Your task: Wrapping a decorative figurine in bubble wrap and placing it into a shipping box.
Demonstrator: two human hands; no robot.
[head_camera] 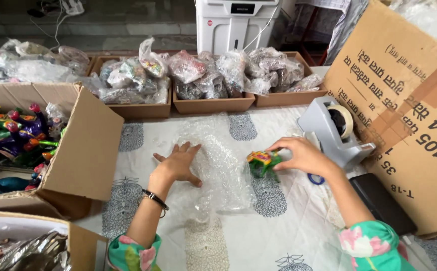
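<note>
A wrapping step appears to be in hand: the sheet of bubble wrap [218, 168] is spread on the patterned tablecloth [258, 241] and is pinned flat by the left hand [178, 164], whose fingers are splayed and pressed on the sheet's left part, nothing being gripped. The small green and orange toy figure [262, 161] is pinched by the fingertips of the right hand [302, 156] and is held at the sheet's right edge, touching or just above the cloth; which cannot be told. By judgement, the next move calls for the figure to be set on the plastic and the sheet to be kept taut while it is rolled over. Room is limited on 3 sides: the open cardboard box [85, 150] of coloured figures stands just beside the left hand, its flap leaning toward the sheet; the grey tape dispenser [331, 131] stands just beyond the right hand, with a large cardboard carton [404, 115] behind it and a dark flat object [379, 203] near the right forearm. A row of 3 shallow trays [213, 104] filled with wrapped bundles runs along the far edge. Open cloth is left toward the person, below the sheet, so the freest room for rolling is judged to lie there.
</note>
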